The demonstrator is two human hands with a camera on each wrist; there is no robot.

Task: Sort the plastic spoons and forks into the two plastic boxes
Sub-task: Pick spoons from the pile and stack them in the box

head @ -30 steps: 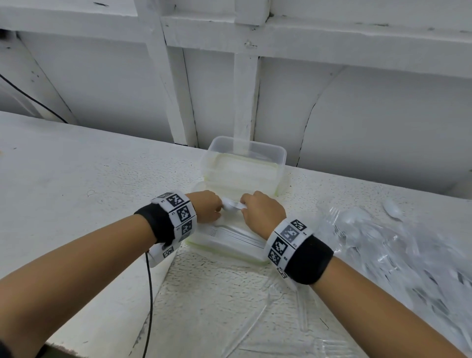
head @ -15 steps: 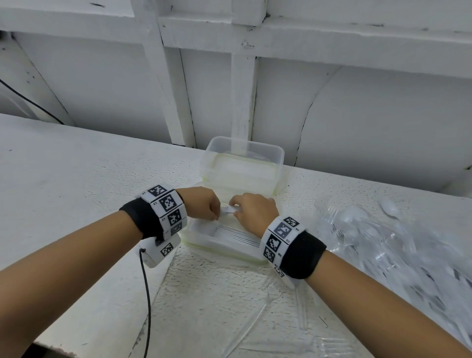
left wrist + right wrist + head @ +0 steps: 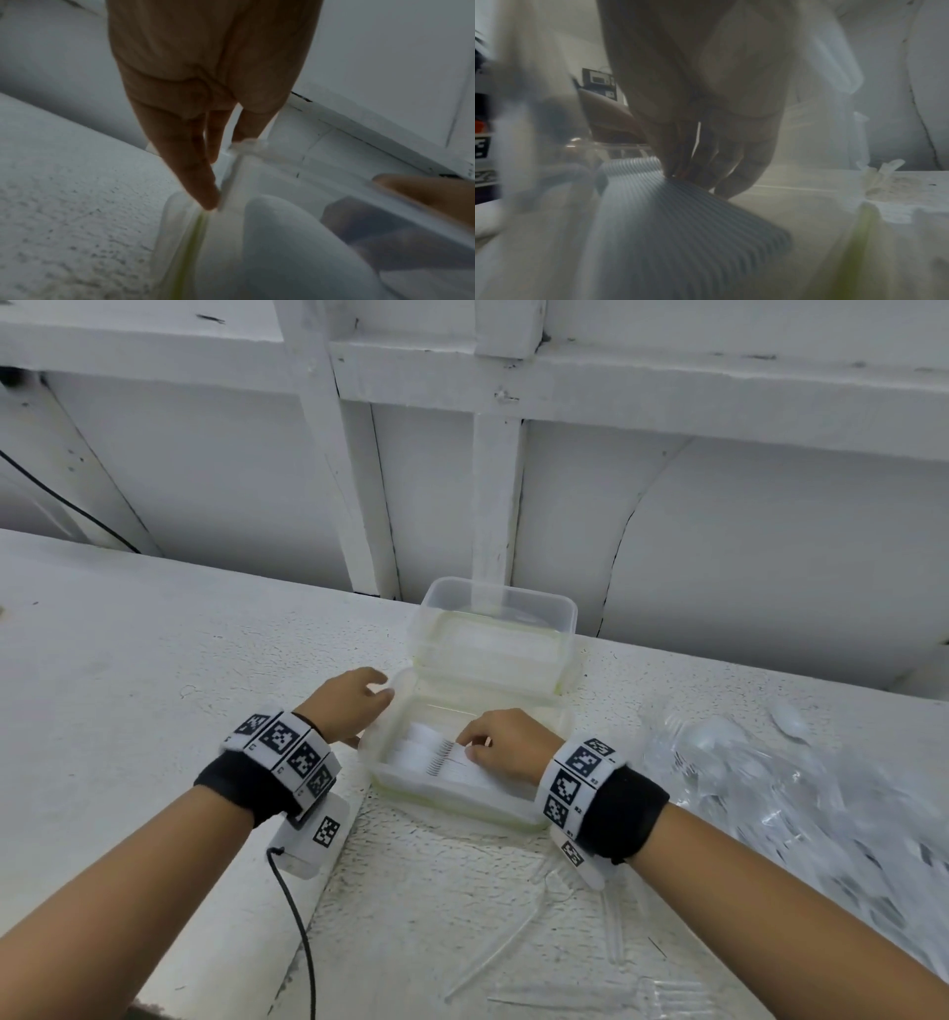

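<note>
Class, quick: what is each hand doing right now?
Left hand: open, straight fingers touching the near box rim.
Right hand: fingertips on stacked spoons; grip cannot be told.
</note>
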